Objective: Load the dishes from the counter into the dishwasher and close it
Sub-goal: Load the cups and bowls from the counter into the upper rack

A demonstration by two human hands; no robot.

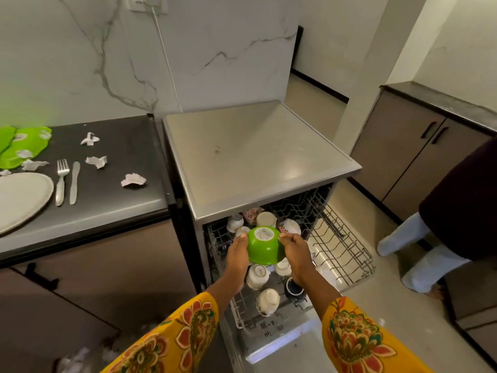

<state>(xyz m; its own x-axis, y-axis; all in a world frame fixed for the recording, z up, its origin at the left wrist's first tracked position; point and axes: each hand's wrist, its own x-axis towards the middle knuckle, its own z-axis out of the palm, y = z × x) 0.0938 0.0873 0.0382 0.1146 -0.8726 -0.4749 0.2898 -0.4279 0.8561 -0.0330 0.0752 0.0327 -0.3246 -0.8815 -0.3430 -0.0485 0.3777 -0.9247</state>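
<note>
Nearest you, both arms in yellow flowered sleeves (172, 343) reach out over the open dishwasher (258, 157). Your left hand (238, 255) and right hand (297, 254) hold a green bowl (265, 247) between them, upside down, its white label facing up; fingers of each hand curl against its sides. The bowl is above the pulled-out upper rack (242, 313), over its middle.

In that rack, white cups (267, 301) sit inverted near the front edge, with a dark cup (293, 288) just beside them to the right. More white and flowered cups (266, 219) stand at the rack's back edge, under the dishwasher's steel top. To the right, the lower rack (341, 254) is also drawn out; what lies in it is hard to make out.

On the counter (107, 200) to your left, a white plate (21, 199) lies at the left edge, a fork (61, 181) and knife (74, 183) just beside it. Crumpled paper scraps (133, 180) are scattered farther back, and green plates (25, 148) lie at the far left corner.

At the right edge, another person's legs (419, 249) stand before a cabinet (408, 146).
</note>
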